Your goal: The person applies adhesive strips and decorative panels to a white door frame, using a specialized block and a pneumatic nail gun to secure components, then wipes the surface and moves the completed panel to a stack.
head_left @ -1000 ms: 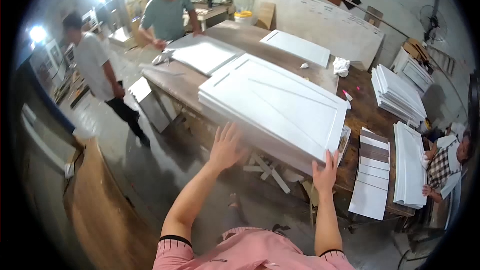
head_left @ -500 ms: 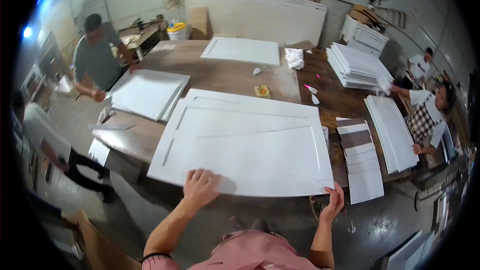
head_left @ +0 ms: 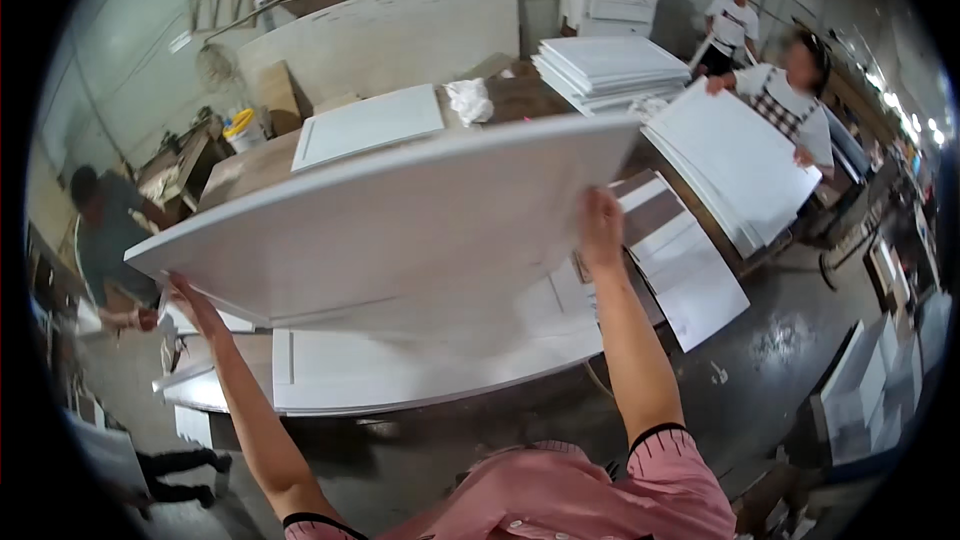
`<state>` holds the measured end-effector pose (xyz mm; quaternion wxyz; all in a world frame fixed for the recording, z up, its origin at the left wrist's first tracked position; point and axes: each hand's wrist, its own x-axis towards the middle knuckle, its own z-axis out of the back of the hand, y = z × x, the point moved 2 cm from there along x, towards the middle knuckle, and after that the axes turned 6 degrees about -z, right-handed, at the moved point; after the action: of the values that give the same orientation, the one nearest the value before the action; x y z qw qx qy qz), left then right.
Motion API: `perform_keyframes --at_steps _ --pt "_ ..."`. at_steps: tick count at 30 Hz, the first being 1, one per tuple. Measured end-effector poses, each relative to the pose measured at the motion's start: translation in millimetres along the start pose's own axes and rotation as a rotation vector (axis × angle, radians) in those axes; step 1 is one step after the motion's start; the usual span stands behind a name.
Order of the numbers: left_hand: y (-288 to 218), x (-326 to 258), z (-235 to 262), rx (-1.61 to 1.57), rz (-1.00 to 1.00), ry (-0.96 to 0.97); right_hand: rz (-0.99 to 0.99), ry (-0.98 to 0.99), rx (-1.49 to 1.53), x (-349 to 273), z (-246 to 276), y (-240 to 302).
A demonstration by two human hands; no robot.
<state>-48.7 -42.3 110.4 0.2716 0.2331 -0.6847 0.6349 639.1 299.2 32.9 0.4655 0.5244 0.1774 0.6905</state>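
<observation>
A large white cabinet door panel (head_left: 400,230) is raised and tilted over the table, its plain side facing me. My left hand (head_left: 192,302) is closed on its lower left edge. My right hand (head_left: 602,232) grips the right edge, slightly blurred, with its fingertips partly hidden. Beneath it lies another white panel (head_left: 440,370) with grooved lines, its near edge at the table's front. To the right of my right hand are several overlapping white and brown sample boards (head_left: 690,270).
At the right, a person (head_left: 790,105) handles white panels (head_left: 735,165). A panel stack (head_left: 605,70) and a crumpled white bag (head_left: 468,102) are farther back. A single panel (head_left: 370,125) lies on the table's far side. Another person (head_left: 110,230) stands at the left.
I have lifted the top panel off the one below and tilted it up. My hands have moved apart to its two sides. The view has turned right; the right-hand person has raised a panel.
</observation>
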Motion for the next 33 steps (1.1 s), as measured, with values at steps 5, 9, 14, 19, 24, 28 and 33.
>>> perform_keyframes --at_steps 5,9,14,19,24,28,33 --pt "37 -47 -37 -0.019 0.213 0.462 -0.247 0.154 0.656 36 7 48" --pt "-19 -104 -66 0.296 0.359 0.713 -0.230 0.220 0.374 54 51 9" --pt "43 -166 -26 0.696 0.146 0.658 -0.499 0.516 0.075 11 27 -75" --pt "-22 -187 -65 1.062 -0.271 0.795 -0.455 0.421 -0.338 3 37 -141" --pt "-104 -292 -120 0.554 -0.451 1.049 -0.416 0.408 -0.545 -38 11 -214" --pt "-222 -418 -142 0.118 -0.449 1.366 -0.486 0.437 -0.579 -53 7 -219" --pt "-289 -481 -134 0.001 -0.488 1.430 -0.437 0.091 -0.385 3 96 -130"
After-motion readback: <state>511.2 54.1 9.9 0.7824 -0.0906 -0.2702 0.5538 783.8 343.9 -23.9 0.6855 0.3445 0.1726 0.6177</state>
